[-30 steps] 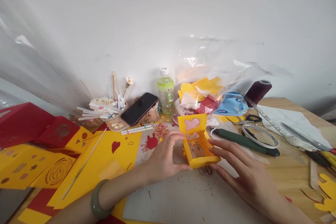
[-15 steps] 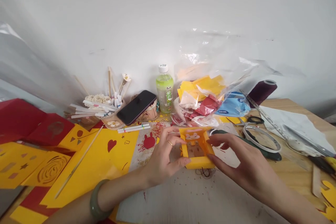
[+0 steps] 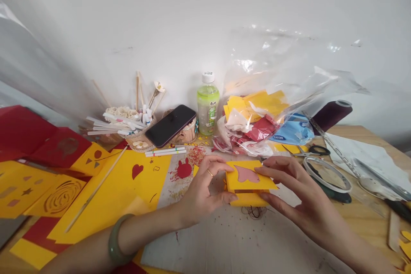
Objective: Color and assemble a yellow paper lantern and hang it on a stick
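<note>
A small yellow paper box (image 3: 250, 200) sits in front of me on the grey work surface. Over its top lies a yellow flap (image 3: 231, 178) with a heart-shaped window showing pink; a gap remains between the flap's front edge and the front wall. My left hand (image 3: 205, 186) grips the box's left side, fingers at the flap's edge and thumb at the front corner. From the right, my right hand (image 3: 293, 182) holds the flap with its fingertips, its thumb against the front wall. The inside is mostly hidden. Dark thread (image 3: 254, 212) is tangled just before the box.
Yellow sheets (image 3: 118, 197) with a thin stick (image 3: 96, 190) lie left. Behind stand a phone (image 3: 171, 125), a green drink bottle (image 3: 208, 107) and a plastic bag (image 3: 248, 132) of paper scraps. Scissors (image 3: 305, 150) and a tape roll (image 3: 327, 174) lie right.
The box's top, open before with its inside showing, is now largely covered by the heart-window flap. My right fingers have moved onto this flap. The view has shifted slightly.
</note>
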A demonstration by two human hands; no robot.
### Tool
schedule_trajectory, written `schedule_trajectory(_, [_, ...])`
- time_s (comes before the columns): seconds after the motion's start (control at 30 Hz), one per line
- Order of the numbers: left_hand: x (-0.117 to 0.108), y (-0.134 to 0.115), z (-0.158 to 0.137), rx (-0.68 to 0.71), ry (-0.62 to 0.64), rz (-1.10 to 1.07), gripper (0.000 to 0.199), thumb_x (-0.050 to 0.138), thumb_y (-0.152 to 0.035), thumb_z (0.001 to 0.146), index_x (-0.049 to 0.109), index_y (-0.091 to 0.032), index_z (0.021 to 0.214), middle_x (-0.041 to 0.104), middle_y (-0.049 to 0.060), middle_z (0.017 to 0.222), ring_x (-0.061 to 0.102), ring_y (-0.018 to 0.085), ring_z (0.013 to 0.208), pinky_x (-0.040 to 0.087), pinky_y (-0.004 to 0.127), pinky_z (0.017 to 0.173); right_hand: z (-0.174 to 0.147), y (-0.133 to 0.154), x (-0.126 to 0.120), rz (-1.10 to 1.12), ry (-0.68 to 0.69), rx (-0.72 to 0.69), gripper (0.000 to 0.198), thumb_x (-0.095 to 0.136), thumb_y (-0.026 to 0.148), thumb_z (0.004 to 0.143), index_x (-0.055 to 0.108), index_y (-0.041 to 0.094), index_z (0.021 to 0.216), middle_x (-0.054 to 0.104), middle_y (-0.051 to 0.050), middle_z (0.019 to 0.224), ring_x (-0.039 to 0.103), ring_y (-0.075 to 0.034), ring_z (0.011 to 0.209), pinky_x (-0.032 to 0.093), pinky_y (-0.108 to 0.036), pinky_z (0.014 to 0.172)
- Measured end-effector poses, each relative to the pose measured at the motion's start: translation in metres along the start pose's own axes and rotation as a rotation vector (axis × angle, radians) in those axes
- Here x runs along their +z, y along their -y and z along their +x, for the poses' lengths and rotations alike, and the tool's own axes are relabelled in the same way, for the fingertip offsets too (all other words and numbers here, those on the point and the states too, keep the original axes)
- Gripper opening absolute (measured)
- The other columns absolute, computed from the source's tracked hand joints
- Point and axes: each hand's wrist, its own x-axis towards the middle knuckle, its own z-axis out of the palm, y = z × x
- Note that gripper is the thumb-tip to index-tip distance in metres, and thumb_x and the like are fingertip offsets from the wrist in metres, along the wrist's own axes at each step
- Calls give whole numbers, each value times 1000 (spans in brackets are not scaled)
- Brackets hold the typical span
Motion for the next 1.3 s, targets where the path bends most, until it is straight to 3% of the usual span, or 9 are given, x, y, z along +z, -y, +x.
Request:
schedule_trajectory(0.23, [3, 3, -2, 2, -26, -59, 35, 59, -50, 77, 56, -23, 99, 38, 7, 110, 41, 23, 113, 34, 42, 99, -9, -5, 7, -27, -84, -85, 24, 54, 25, 85, 60, 25, 108, 54, -8, 102, 59, -19, 91, 54, -29, 68])
schedule_trajectory(0.43, [7, 6, -5, -68, -15, -223, 25, 65, -44, 75, 61, -23, 89, 33, 5, 113, 34, 25, 120, 36, 38, 98, -8, -3, 5, -9, -94, -128, 22, 53, 20, 85, 62, 26, 104, 56, -7, 95, 60, -17, 86, 53, -27, 64])
schedule_trajectory(0.63, [3, 5, -3, -152, 91, -302, 49, 77, -49, 56, 59, -22, 93, 28, 7, 120, 25, 29, 125, 36, 39, 99, -9, -4, 5, -7, -89, -162, 28, 52, 14, 84, 62, 25, 107, 56, -7, 95, 58, -17, 86, 51, -28, 67])
schedule_trajectory(0.73, [2, 4, -2, -137, 125, -297, 55, 79, -43, 57, 54, -23, 102, 29, 8, 122, 31, 28, 122, 37, 40, 98, -9, -4, 5, -34, -101, -200, 30, 51, 9, 83, 62, 24, 107, 57, -7, 94, 58, -16, 85, 50, -28, 67])
schedule_trajectory(0.9, [5, 4, -3, -192, 49, -361, 66, 79, -36, 60, 40, -24, 111, 38, 9, 124, 43, 26, 115, 43, 38, 91, -5, -2, 5, -86, -121, -265, 32, 50, 5, 82, 62, 24, 105, 61, -6, 92, 59, -16, 85, 50, -28, 67])
schedule_trajectory(1.03, [6, 4, -5, -163, 19, -331, 58, 77, -35, 63, 41, -24, 108, 41, 8, 123, 38, 26, 121, 41, 39, 95, -2, 1, 3, -83, -127, -296, 33, 49, 2, 80, 62, 24, 102, 63, -6, 90, 60, -17, 84, 51, -29, 67])
schedule_trajectory(1.3, [4, 3, -4, -68, 12, -200, 36, 74, -41, 66, 63, -23, 96, 41, 8, 117, 36, 27, 122, 38, 42, 99, -5, -1, 4, -104, -82, -330, 35, 49, 1, 80, 60, 23, 106, 62, -7, 93, 57, -19, 89, 51, -33, 69])
